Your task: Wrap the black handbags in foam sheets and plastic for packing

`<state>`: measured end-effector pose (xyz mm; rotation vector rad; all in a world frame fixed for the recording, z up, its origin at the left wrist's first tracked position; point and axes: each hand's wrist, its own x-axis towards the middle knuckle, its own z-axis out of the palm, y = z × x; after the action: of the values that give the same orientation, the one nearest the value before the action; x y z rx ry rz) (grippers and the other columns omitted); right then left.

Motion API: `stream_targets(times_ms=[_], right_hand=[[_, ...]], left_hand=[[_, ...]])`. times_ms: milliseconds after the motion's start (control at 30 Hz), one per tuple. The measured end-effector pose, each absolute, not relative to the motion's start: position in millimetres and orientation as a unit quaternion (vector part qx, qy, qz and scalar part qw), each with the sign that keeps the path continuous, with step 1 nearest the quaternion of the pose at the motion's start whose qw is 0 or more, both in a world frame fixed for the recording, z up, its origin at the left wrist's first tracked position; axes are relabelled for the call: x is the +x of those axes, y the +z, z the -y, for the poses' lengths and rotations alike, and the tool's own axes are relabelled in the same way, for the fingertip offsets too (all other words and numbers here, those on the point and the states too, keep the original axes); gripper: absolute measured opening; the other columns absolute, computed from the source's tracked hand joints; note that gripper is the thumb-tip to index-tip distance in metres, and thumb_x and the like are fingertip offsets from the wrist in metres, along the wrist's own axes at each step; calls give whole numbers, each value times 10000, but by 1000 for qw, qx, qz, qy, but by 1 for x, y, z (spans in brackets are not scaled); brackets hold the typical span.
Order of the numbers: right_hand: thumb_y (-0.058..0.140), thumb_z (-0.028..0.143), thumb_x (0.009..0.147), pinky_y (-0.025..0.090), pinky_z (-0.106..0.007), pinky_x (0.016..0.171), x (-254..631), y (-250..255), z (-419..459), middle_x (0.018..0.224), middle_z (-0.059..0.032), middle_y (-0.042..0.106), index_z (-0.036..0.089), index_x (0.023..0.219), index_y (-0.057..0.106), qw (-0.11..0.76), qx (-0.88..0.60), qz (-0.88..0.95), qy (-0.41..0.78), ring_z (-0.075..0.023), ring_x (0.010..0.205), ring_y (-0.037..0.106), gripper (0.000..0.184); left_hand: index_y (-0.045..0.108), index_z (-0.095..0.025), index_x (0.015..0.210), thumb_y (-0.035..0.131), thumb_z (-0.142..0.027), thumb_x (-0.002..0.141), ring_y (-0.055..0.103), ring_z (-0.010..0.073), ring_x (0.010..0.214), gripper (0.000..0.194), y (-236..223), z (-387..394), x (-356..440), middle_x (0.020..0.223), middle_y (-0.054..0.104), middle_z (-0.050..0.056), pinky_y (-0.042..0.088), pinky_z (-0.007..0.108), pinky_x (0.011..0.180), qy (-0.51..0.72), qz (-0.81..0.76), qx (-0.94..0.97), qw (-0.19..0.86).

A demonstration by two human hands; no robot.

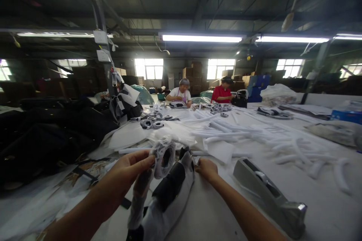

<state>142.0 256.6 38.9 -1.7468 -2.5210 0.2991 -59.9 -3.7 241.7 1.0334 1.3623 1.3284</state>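
Observation:
My left hand [128, 169] is closed in a pinch on a ring-shaped coil of grey-white strap [163, 157], held up just above the table. Below it lies a black piece half wrapped in white paper [169, 190], running toward me. My right hand [207, 168] rests closed on the far end of that wrapping, fingers curled at its edge. What the right fingers pinch is hidden behind the wrapping.
A grey tape dispenser [271, 196] lies to the right of my right arm. White paper-wrapped tubes [226, 131] and several more strap coils [152, 122] cover the long white table [215, 214]. Black bags [51, 135] pile up at left. Two people [181, 96] [223, 92] sit at the far end.

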Motion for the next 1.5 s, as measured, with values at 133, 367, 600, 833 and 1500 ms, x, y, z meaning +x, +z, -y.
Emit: stream_targets(times_ms=[133,367,600,833,1500], right_hand=[[611,365,960,545,-434,894,157,48,-253,1209,-77,640,184,1182,625,36,-579,806,118,-223,1038,643,287],[605,362,964,559,-417,857,205,58,-237,1151,-67,661,164,1146,636,36,-573,808,128,-211,986,659,271],[603,341,968,541,-432,900,203,47,-200,1179,-72,653,183,1158,634,52,-564,819,89,-214,1027,648,250],[606,343,966,546,-432,888,181,37,-196,1165,-72,658,168,1138,638,96,-579,802,111,-212,1014,652,248],[643,521,847,414,-247,491,160,182,-85,667,2,627,201,894,717,363,-295,738,487,-137,545,554,331]], left_hand=[[759,-187,999,786,-509,735,582,173,671,417,242,4,-62,781,703,34,369,215,529,538,-552,433,467],[757,-193,973,777,-439,770,599,175,793,320,232,-2,-68,799,701,18,416,203,666,536,-521,462,478],[753,-198,1009,758,-423,796,551,142,694,310,228,-4,-69,770,681,7,404,195,630,534,-510,475,479],[750,-182,997,765,-477,781,547,144,704,366,228,-2,-69,801,684,22,375,193,579,535,-517,471,473],[763,-181,1027,707,-508,813,598,202,854,394,240,4,-56,906,728,35,396,258,771,508,-535,539,405]])
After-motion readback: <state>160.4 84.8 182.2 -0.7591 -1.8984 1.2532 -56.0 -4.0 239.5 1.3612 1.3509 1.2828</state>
